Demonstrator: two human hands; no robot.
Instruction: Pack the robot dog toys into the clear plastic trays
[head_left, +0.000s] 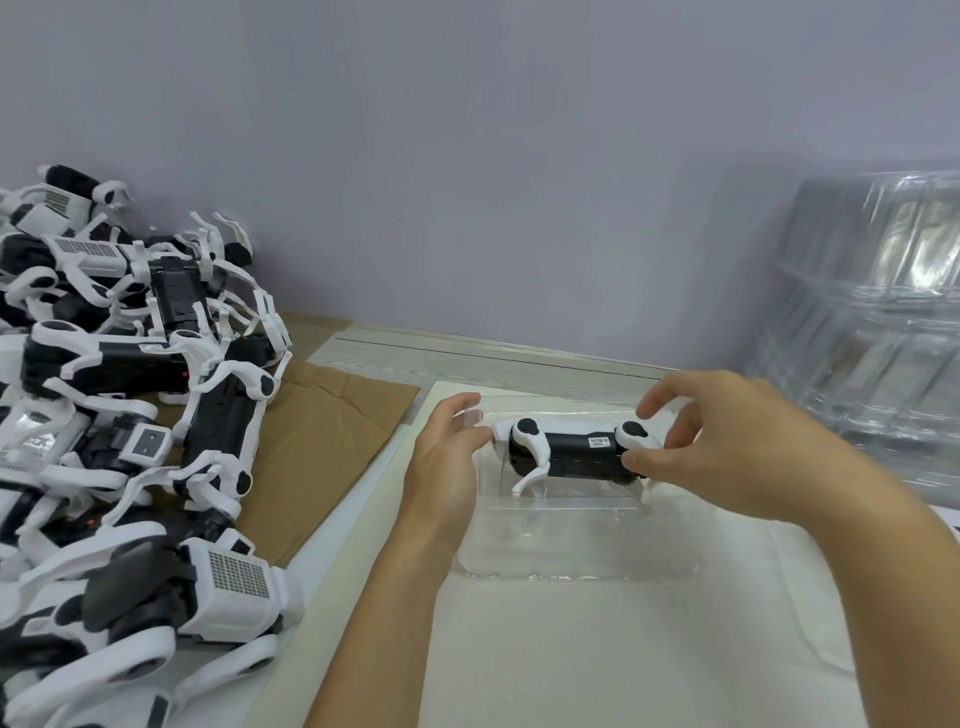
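Note:
A black-and-white robot dog toy (566, 451) lies on its side inside a clear plastic tray (571, 545) on a white sheet. My left hand (447, 457) pinches the toy's white left end with thumb and fingers. My right hand (717, 441) grips the toy's right end, thumb in front and fingers curled over the top. One white leg points down toward the tray floor. A large pile of robot dog toys (119, 415) lies at the left.
Brown cardboard (322, 441) lies under the pile's right side. A tall stack of clear plastic trays (878, 322) stands at the right against the grey wall. The white sheet (597, 649) extends toward me.

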